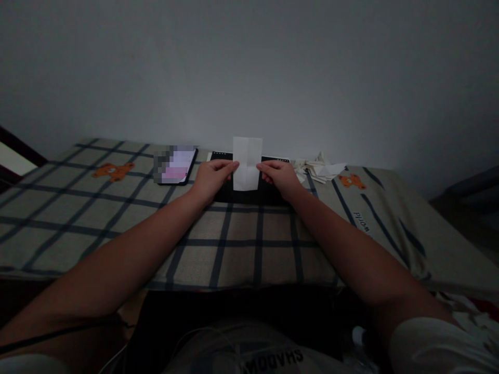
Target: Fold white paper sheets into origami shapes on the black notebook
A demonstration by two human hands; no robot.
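Note:
A small white sheet of paper [248, 150] with a crease down its middle is held upright between my two hands. My left hand [213, 177] pinches its left edge between thumb and fingers. On the opposite edge, my right hand [281, 177] has the same kind of pinch. Behind and below the paper lies a flat black board or folder [244, 197], with rows of small white marks near its top corners. The hands and the paper cover much of it.
A checked cloth [237, 244] with bear prints covers the table. To the left lies a phone or tablet with a lit screen [179, 165], partly pixelated. Several folded white paper pieces [323, 170] are heaped to the right. A plain wall [249, 67] rises behind.

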